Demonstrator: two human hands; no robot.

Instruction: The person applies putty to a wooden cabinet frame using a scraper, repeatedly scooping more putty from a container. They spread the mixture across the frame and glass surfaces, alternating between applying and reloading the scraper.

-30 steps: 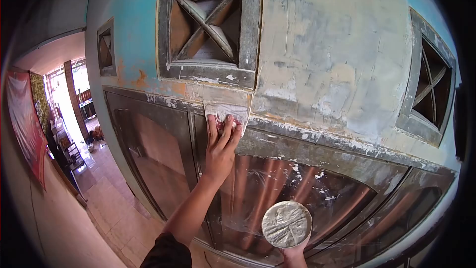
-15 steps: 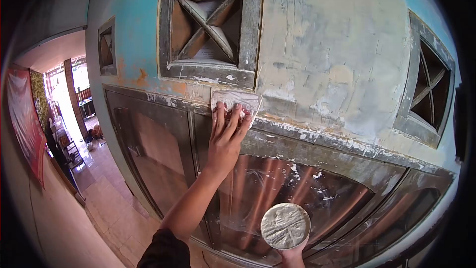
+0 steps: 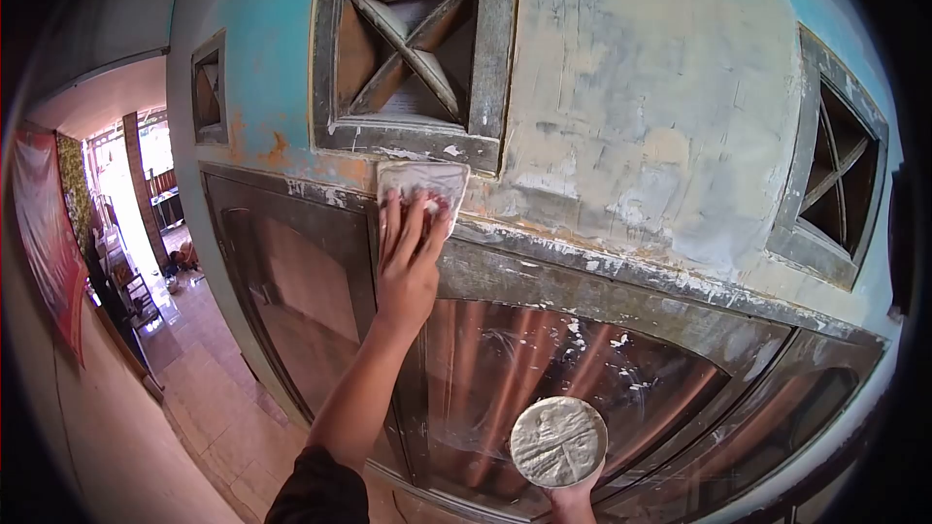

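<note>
My left hand (image 3: 408,277) reaches up with its fingers pressed over a flat, square putty spreader (image 3: 427,178) smeared with whitish paste. The spreader lies against the strip of wall between the wooden vent frame (image 3: 408,141) and the weathered window frame (image 3: 621,286). Low in the view, my right hand (image 3: 573,497) holds up a round tub (image 3: 558,442) filled with pale putty, its surface marked by grooves. The fingers of this hand are mostly hidden under the tub. Grey-white patches of putty cover the wall (image 3: 621,87) to the right of the vent.
Below the spreader are glass panes (image 3: 524,369) with reddish curtains behind them and white flecks on the glass. Another crossed vent (image 3: 835,165) is at the right. To the left, a tiled passage (image 3: 209,359) leads to a bright doorway, with a red banner (image 3: 49,233) on the near wall.
My left hand and the spreader have slid left along the wall strip, to below the middle of the vent frame. The tub in my right hand has stayed in place.
</note>
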